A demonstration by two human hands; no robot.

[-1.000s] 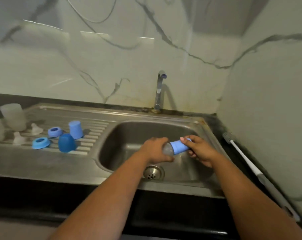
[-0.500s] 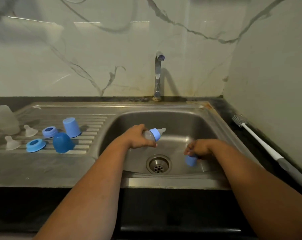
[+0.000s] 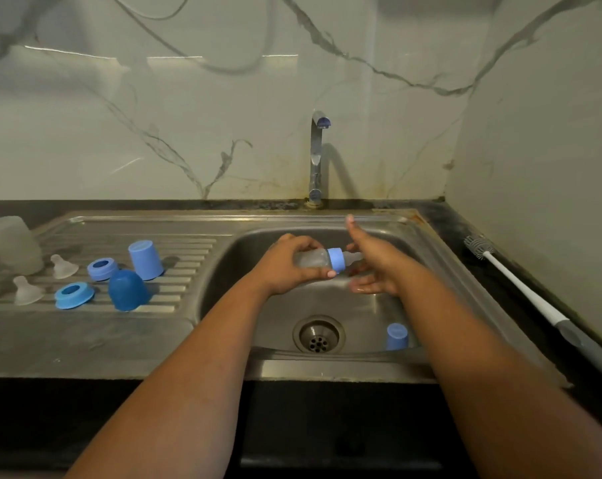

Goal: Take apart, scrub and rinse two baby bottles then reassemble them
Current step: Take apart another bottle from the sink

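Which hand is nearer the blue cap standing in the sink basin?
Right. The right hand hovers above the blue cap; the left hand grips the bottle farther left.

A home kitchen, seen from above the counter. A stainless steel sink [image 3: 389, 369] with a ribbed drainboard [image 3: 175, 257] at nine o'clock sits in a dark countertop [image 3: 500, 281]. A chrome tap [image 3: 316, 157] rises at twelve o'clock against white marble-look wall panels [image 3: 189, 115]. A long-handled bottle brush [image 3: 520, 288] lies at three o'clock.
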